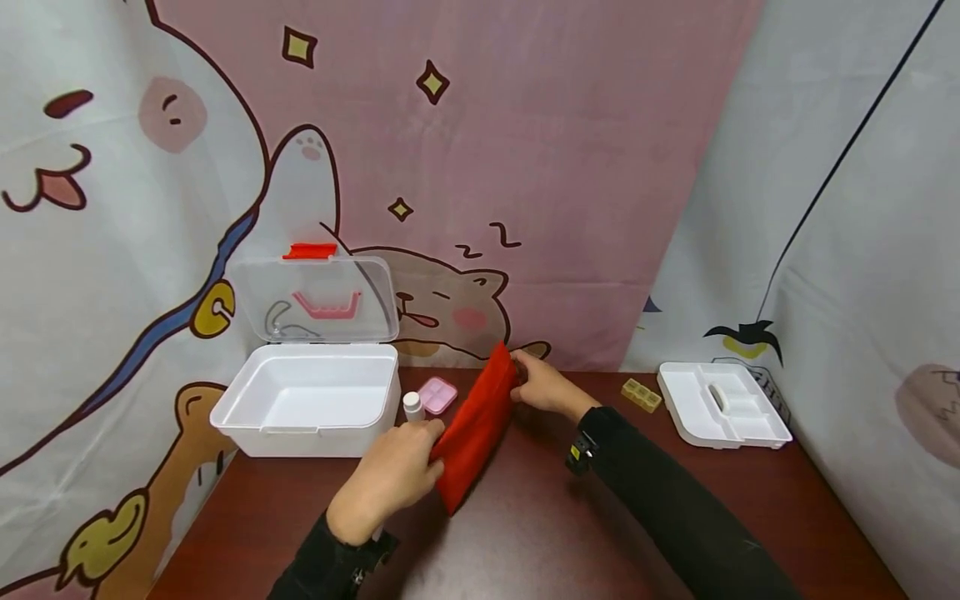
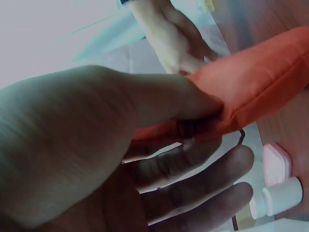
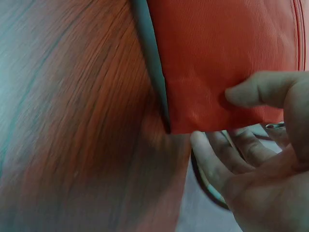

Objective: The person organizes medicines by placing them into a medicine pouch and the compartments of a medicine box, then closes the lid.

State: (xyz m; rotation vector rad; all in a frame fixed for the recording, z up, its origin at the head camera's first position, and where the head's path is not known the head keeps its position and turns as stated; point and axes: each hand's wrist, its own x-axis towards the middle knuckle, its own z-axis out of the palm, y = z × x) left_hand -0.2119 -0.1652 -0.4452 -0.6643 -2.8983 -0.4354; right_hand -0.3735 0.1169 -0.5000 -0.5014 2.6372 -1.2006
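Observation:
A red fabric zip pouch (image 1: 480, 433) stands on its edge over the brown table, slanting away from the person. My left hand (image 1: 393, 475) pinches its near upper part; in the left wrist view the thumb (image 2: 169, 94) presses the red cloth while the other fingers lie beneath. At the far end, my right hand (image 1: 546, 387) grips the pouch's corner between thumb and fingers. The right wrist view shows a zipper pull (image 3: 276, 126) by that hand and the zipper along the pouch's edge. Just left of the pouch are a white bottle (image 1: 412, 405) and a pink compartment case (image 1: 437, 394).
A white box (image 1: 247, 396) stands at the left with its clear lid (image 1: 322, 279) raised; the lid has a red latch (image 1: 311, 250). Toward the right lie a yellow compartment case (image 1: 641, 395) and a white divided tray (image 1: 690, 417). A printed cloth (image 1: 570, 183) hangs behind the table (image 1: 570, 525).

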